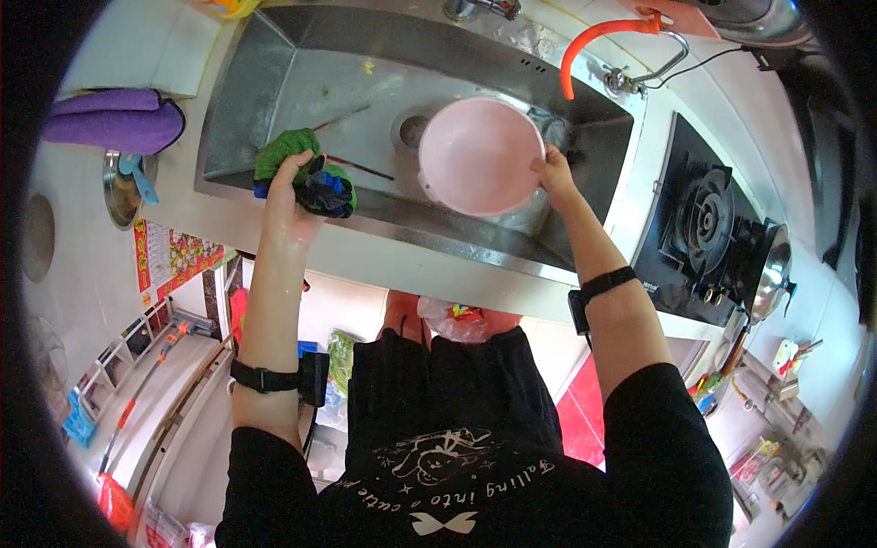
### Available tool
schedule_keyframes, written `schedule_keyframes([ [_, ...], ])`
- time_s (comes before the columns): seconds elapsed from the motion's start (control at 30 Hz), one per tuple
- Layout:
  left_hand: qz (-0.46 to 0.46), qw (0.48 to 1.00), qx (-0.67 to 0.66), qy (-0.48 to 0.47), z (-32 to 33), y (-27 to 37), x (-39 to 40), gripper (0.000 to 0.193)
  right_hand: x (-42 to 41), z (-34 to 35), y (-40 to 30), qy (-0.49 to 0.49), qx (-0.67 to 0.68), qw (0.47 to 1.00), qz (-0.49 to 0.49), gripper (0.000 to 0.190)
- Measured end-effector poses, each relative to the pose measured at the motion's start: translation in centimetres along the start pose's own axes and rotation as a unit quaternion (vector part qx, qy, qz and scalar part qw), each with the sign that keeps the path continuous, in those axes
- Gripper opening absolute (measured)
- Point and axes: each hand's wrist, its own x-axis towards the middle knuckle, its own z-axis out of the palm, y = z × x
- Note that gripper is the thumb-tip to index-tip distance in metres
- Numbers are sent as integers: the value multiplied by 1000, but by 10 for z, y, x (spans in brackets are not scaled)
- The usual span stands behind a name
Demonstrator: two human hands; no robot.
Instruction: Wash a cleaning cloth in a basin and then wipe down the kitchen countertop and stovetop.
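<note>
My left hand (296, 195) grips a bunched green cloth (286, 147) together with some black and blue fabric, over the front left rim of a stainless steel sink (356, 89). With its fingers on the right rim of a pink plastic basin (479, 156), my right hand (553, 179) holds the basin over the sink. The basin's inside faces the camera and looks empty. Two thin dark sticks lie on the sink floor near the cloth. The drain (413, 131) shows just left of the basin.
An orange hose (596, 35) hangs from a tap (622, 82) at the sink's back right. To the right is a black gas stove (706, 219) with a pan (771, 274) beside it. A folded purple towel (116, 122) and a steel lid or bowl (122, 188) are at the left.
</note>
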Motion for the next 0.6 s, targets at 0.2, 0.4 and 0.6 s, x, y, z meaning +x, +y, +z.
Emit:
schedule_keyframes([
  [0.2, 10, 999, 1, -41, 6, -5, 3, 19, 9, -10, -3, 114, -340, 933, -10, 27],
  [0.4, 9, 1000, 4, 3, 9, -2, -1, 18, -62, 81, -154, 176, -516, 693, -470, 31],
  [0.6, -101, 975, 199, 7, 67, -61, 0, 21, -40, 90, -256, 142, -672, 476, -549, 30],
])
